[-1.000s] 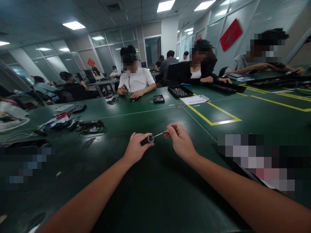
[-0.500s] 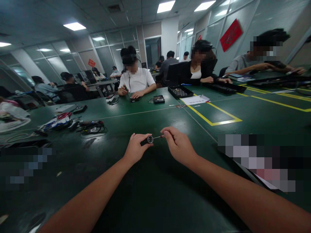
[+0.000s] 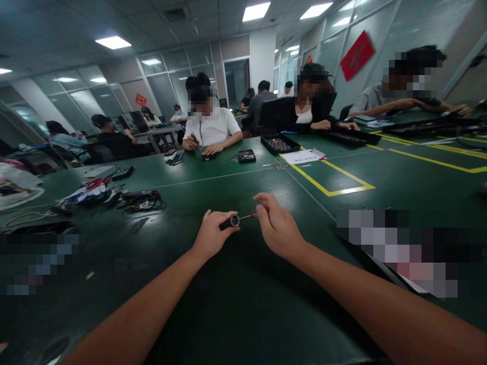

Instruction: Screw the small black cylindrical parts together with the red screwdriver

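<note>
My left hand (image 3: 213,234) is closed around a short black cylinder (image 3: 230,221) with a silvery ring at its round end, which looks like a flashlight head. Thumb and fingers press on it from below and above. To its right, my right hand (image 3: 279,228) holds a thin screwdriver (image 3: 248,216) with a metal shaft and a red part at the fingertips. The shaft points left, at the ringed end; whether its tip touches inside I cannot tell. The index finger is raised off the screwdriver, and most of the handle is hidden by the hand.
Both hands are above a green table (image 3: 243,304). Bundled cables (image 3: 140,201) lie to the left. A black parts tray (image 3: 279,143) and a white paper sheet (image 3: 302,156) lie beyond, beside yellow tape (image 3: 342,192). A person in a white shirt (image 3: 213,126) works opposite.
My right index finger has lifted and straightened away from the screwdriver. The left hand keeps its grip on the black cylinder. The whole view has shifted slightly.
</note>
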Available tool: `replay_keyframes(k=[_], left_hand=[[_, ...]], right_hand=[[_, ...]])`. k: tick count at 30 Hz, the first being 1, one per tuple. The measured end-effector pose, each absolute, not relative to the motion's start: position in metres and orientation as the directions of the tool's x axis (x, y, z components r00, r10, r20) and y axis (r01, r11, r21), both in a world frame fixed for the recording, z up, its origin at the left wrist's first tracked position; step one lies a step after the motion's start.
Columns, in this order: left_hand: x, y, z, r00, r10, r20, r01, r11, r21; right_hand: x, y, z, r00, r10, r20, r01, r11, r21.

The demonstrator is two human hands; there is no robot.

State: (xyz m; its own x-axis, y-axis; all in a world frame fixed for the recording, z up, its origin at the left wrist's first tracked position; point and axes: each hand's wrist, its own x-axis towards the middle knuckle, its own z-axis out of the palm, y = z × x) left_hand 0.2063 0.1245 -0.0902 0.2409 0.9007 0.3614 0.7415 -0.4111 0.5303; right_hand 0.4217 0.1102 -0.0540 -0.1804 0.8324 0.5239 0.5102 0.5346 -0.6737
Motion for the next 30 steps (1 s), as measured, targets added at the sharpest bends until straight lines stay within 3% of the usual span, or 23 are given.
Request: replay_keyframes(k=[4, 12, 17, 20, 23, 25, 30], left_hand=[[0.206, 0.124, -0.087, 0.194, 0.911, 0.363, 0.742, -0.379, 0.553], [0.207, 0.125, -0.09, 0.209, 0.909, 0.36, 0.743, -0.387, 0.547], [0.206, 0.125, -0.09, 0.215, 0.902, 0.374, 0.743, -0.399, 0.537], [0.206, 0.125, -0.089, 0.262, 0.885, 0.384, 0.731, -0.442, 0.52], [0.205, 0.125, -0.089, 0.334, 0.854, 0.399, 0.713, -0.506, 0.485], [0.205, 0.126, -0.09, 0.337, 0.852, 0.401, 0.72, -0.508, 0.474], [0.205, 0.127, -0.092, 0.292, 0.868, 0.402, 0.742, -0.47, 0.477]], right_hand=[[0.421, 0.112, -0.057, -0.164, 0.819, 0.55, 0.429, 0.561, -0.708], [0.422, 0.116, -0.058, -0.155, 0.866, 0.476, 0.435, 0.492, -0.754], [0.42, 0.124, -0.066, -0.034, 0.895, 0.445, 0.214, 0.441, -0.872], [0.418, 0.134, -0.071, 0.009, 0.942, 0.336, 0.023, 0.336, -0.942], [0.419, 0.143, -0.077, 0.077, 0.995, 0.066, -0.201, 0.08, -0.976], [0.42, 0.147, -0.08, 0.089, 0.996, -0.017, -0.267, 0.008, -0.964], [0.419, 0.147, -0.08, 0.138, 0.986, 0.092, -0.199, 0.118, -0.973]])
